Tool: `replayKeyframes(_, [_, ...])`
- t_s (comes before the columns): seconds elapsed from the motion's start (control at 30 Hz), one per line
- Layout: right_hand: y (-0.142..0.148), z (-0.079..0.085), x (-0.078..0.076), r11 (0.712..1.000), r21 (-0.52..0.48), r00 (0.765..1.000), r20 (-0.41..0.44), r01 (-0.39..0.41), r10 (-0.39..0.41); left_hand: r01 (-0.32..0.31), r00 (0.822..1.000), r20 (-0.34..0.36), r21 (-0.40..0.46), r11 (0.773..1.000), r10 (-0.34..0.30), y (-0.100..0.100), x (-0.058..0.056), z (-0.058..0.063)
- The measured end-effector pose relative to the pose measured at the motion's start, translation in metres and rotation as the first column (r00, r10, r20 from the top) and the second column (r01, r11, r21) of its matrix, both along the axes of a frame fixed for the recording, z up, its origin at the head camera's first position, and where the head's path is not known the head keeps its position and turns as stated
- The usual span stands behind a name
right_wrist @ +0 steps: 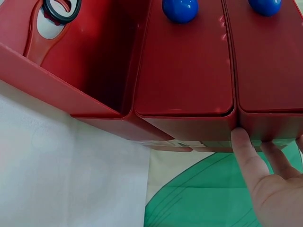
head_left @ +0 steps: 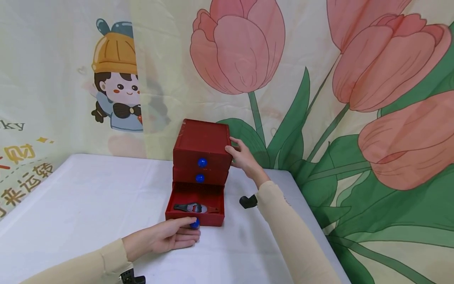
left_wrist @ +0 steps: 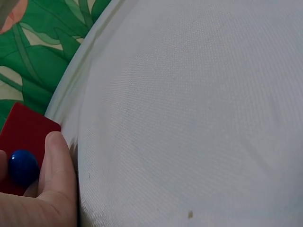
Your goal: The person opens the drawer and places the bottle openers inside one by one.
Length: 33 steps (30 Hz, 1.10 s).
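A red three-drawer box [head_left: 202, 136] has its bottom drawer [head_left: 213, 220] pulled out and its upper two drawers closed. My left hand [head_left: 166, 236] pinches the bottom drawer's blue knob [left_wrist: 23, 168] between thumb and fingers, with the other fingers stretched out beneath it. At the box's right side, my right hand [head_left: 245, 157] rests its fingertips near the top; the right wrist view shows its fingers [right_wrist: 246, 156] against the side wall. Inside the drawer lies a flat tool [head_left: 195, 208] with a dark end, a reddish-brown end and a shiny metal middle with a black ring.
Round blue knobs mark the top drawer [head_left: 202, 162] and the middle drawer [head_left: 200, 178]. A white cloth [head_left: 88, 205] covers the table. Close behind the box hangs a printed curtain [head_left: 159, 71] with tulips and a cartoon figure.
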State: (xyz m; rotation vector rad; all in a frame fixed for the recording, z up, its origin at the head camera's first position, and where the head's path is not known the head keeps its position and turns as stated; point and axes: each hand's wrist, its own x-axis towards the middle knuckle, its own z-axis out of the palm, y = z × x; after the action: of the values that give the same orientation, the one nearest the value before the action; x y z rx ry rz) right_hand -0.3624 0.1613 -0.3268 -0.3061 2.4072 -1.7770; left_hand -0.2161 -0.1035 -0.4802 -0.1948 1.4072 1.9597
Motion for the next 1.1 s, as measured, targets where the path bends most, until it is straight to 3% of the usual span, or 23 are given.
replayKeyframes(0.6, [-0.001, 0.000, 0.000, 1.000, 0.000, 1.000, -0.001, 0.009, -0.009, -0.105, 0.994, 0.000, -0.033, 0.994, 0.105, 0.007, -0.009, 0.004])
replayKeyframes(0.87, [-0.002, -0.001, 0.001, 1.000, -0.004, 1.000, 0.006, 0.005, -0.005, -0.124, 0.992, -0.016, -0.026, 0.992, 0.123, 0.010, -0.018, 0.002])
replayKeyframes(1.1, [-0.001, 0.000, 0.002, 1.000, -0.001, 1.000, -0.004, 0.009, -0.009, -0.169, 0.985, -0.029, -0.017, 0.985, 0.169, 0.014, -0.032, 0.002])
